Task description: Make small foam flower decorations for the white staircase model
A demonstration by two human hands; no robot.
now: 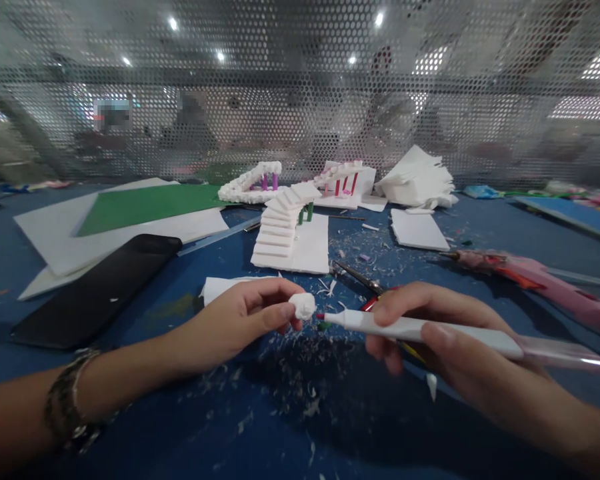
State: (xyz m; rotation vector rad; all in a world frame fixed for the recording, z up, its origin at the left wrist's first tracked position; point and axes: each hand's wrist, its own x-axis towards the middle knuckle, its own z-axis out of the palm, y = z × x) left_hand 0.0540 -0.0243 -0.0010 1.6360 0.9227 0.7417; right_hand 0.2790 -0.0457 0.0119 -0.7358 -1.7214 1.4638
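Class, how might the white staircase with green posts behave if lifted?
The white staircase is probably light, since its steps look thin. It seems fragile: slim green posts stand under its upper end. It's unlikely to roll, given its flat white base.

On the table point(150, 447), the smartphone point(97, 290) lies to my left, past my left forearm, with paper sheets point(55, 233) behind it. Beyond my left hand point(240, 317), near the middle, the staircase model point(280, 227) stands on its base sheet point(314, 250). Two other models point(250, 185) sit behind it. Farther right, paper squares point(417, 229) lie before a paper pile point(415, 180). The glue gun point(555, 287) lies beyond my right hand point(460, 333). A perforated screen point(300, 100) rises behind everything.
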